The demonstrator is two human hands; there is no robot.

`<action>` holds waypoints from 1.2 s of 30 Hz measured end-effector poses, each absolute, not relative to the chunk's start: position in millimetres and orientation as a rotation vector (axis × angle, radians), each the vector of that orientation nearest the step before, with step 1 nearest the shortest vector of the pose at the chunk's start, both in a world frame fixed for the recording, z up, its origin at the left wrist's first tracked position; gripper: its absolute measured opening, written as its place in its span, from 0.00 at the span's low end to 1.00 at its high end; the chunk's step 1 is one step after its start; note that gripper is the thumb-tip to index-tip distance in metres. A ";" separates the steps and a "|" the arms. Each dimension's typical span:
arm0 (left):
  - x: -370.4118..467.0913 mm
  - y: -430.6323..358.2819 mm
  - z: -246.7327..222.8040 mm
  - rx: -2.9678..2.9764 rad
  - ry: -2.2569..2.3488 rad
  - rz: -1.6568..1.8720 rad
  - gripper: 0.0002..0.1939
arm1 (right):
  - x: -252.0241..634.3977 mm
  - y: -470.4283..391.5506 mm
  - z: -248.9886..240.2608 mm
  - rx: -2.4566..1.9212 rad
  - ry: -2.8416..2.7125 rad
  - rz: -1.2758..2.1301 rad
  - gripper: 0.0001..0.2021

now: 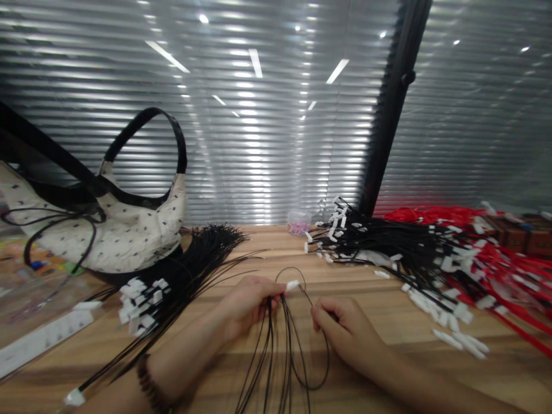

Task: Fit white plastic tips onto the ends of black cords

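Observation:
Near the middle of the wooden table, my left hand (254, 302) pinches several thin black cords (287, 345) that hang down toward the front edge. A small white tag (292, 284) sticks out at its fingertips, with a loop of cord rising around it. My right hand (338, 328) is closed just to the right, its thumb and forefinger pressed together on a black cord that curves from the tag. The held end of that cord is hidden by the fingers. A beaded bracelet (149, 382) circles the left wrist.
A bundle of black cords (202, 253) with white tags (140, 305) lies left, before a dotted bag (138, 230). Black tagged cords (397, 241), red cords (517, 282) and loose white pieces (461, 342) spread right. A small clear container (299, 223) stands by the blinds.

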State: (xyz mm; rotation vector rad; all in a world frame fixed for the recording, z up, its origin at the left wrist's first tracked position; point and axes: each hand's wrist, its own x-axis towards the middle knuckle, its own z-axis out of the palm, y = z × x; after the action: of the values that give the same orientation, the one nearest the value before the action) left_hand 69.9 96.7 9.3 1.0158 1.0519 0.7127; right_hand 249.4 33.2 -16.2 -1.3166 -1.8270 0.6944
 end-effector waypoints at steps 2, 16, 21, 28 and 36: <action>69.2 97.4 8.5 1.014 1.036 0.712 0.11 | 249.4 33.4 -17.3 -1.305 -1.836 0.691 0.14; 69.2 96.9 10.1 0.958 1.048 0.728 0.08 | 249.4 31.8 -17.8 -1.287 -1.842 0.692 0.14; 67.6 98.7 7.8 0.966 1.011 0.724 0.09 | 248.2 32.2 -15.8 -1.289 -1.835 0.709 0.14; 69.0 95.3 11.4 1.026 1.010 0.695 0.12 | 246.8 37.2 -17.8 -1.267 -1.642 0.852 0.06; 69.0 93.3 11.7 1.122 1.018 0.646 0.14 | 248.0 38.3 -22.6 -1.262 -1.604 0.794 0.08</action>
State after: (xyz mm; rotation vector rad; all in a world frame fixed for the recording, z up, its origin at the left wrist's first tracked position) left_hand 69.0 93.3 11.7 1.1222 1.0177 0.6464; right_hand 248.0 38.3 -22.6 -1.2621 -1.6041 0.7940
